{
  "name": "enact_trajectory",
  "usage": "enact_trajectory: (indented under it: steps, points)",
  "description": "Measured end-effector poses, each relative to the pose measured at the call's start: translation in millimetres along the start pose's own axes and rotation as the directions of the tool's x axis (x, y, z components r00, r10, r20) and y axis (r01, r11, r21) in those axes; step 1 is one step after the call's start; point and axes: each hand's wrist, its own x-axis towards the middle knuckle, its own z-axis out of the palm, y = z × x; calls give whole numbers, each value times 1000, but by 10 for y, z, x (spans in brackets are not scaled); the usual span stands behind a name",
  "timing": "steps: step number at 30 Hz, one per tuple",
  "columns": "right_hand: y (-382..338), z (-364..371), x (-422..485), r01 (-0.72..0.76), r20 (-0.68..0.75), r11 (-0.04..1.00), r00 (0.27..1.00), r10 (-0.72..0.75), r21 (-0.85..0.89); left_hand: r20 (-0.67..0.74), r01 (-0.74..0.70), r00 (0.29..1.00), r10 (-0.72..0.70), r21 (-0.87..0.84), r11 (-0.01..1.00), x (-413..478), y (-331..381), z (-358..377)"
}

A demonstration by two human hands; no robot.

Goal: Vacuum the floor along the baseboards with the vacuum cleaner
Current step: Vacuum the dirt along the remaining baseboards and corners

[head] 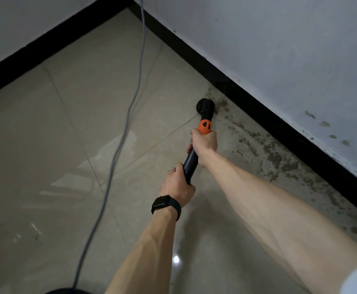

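Left hand (176, 185), right hand (205, 143): fingers (173, 169) wrap wand (191, 164); brush (205, 106) on stained tiles (258, 153) by baseboard (258, 112)

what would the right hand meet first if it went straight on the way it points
The orange collar on the wand, just ahead of the right hand; beyond it the brush head, then probably the baseboard, depth unclear.
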Motion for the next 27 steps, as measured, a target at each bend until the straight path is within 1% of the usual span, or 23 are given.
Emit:
enact_trajectory:
  steps: [8,13,18,20,22,24,27]
  points:
    - [-255,43,202,-12,25,1000,1000,11,26,9,36,999,-36,43,998,239,216,-147]
    - [-387,41,350,8,47,1000,999,-7,-12,22,71,997,-72,31,997,326,419,-207]
    - [-502,51,461,51,70,987,997,-41,-150,73,112,991,-110,-18,994,468,556,-273]
    - [-548,90,498,98,89,966,993,-79,-240,100,144,986,-133,-105,984,505,596,-284]
    - [-586,119,537,142,144,933,985,-99,-330,115,177,981,-157,-197,964,527,631,-287]
    - [-632,111,563,169,207,907,974,-93,-386,111,197,978,-175,-236,951,553,638,-286]
    - [-695,74,608,177,272,904,960,-71,-389,99,212,976,-193,-245,946,601,663,-296]
